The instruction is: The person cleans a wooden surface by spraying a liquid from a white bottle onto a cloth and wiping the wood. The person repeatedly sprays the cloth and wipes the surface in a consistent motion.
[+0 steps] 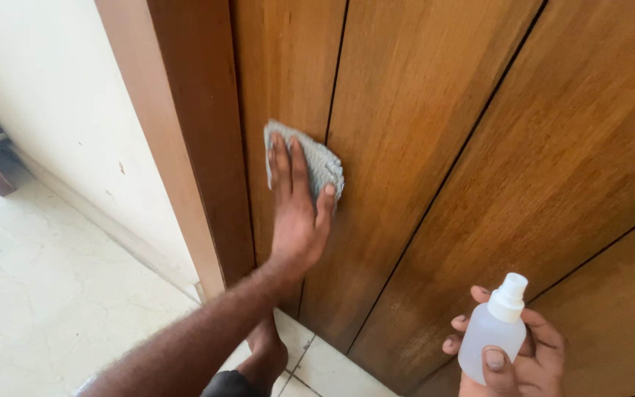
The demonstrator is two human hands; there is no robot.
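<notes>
The left hand (297, 213) presses a grey cloth (310, 162) flat-palmed against the wooden door (479, 147) (low down); the right hand (512, 353) grips a spray bottle (492, 331). Wiping looks underway, progress unclear.

Cloth (317, 163) half hidden under left hand (297, 213) (bottle (492, 337) base covered).

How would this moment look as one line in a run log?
left hand: presses grey cloth flat on brown wooden door | right hand: holds white plastic spray bottle upright, apart from door | floor: pale tiles
</notes>
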